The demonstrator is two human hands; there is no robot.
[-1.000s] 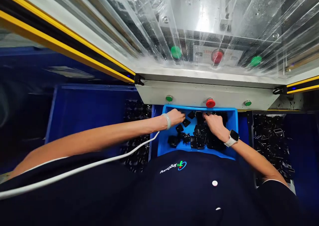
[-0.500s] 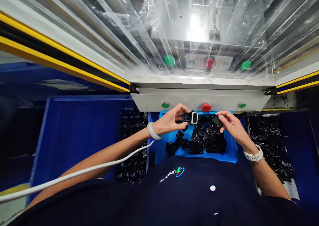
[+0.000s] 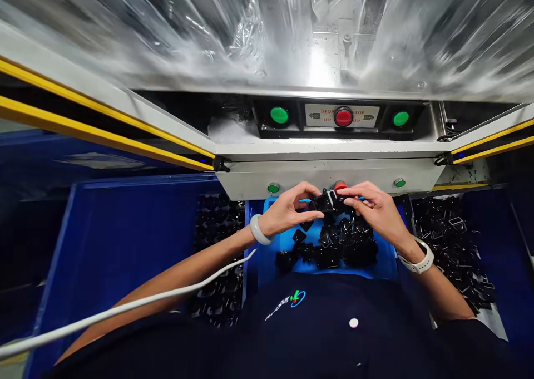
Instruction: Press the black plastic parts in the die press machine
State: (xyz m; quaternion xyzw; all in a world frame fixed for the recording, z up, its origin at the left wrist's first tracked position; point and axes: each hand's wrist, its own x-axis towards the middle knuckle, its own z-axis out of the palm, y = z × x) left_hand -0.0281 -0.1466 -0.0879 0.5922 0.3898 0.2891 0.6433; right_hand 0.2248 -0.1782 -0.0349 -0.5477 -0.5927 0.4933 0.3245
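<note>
Right hand (image 3: pixel 373 206) has swung in toward the left since the frame 0.5 s back, and the clear guard (image 3: pixel 283 45) up top has lifted, so the STOP panel (image 3: pixel 304 131) now shows uncovered. Going left to right: black parts (image 3: pixel 219 217) packed in the dark blue bin (image 3: pixel 125 223), a white cable (image 3: pixel 167 294) running past the forearm, then the left hand (image 3: pixel 287 206), thumb and fingers pinching a black part with a pale frame (image 3: pixel 324 202) above the light blue tray (image 3: pixel 287 239) of loose black pieces (image 3: pixel 346 242). Right hand's fingertips are pinched on a dark piece (image 3: pixel 341 202) just beside it (mostly hidden, can't tell if the 2 touch). Further right, another black heap (image 3: pixel 446 251). My read: the step in hand is bringing those 2 pieces together, and the next move calls for a steady left grip and careful lining-up on the right.
</note>
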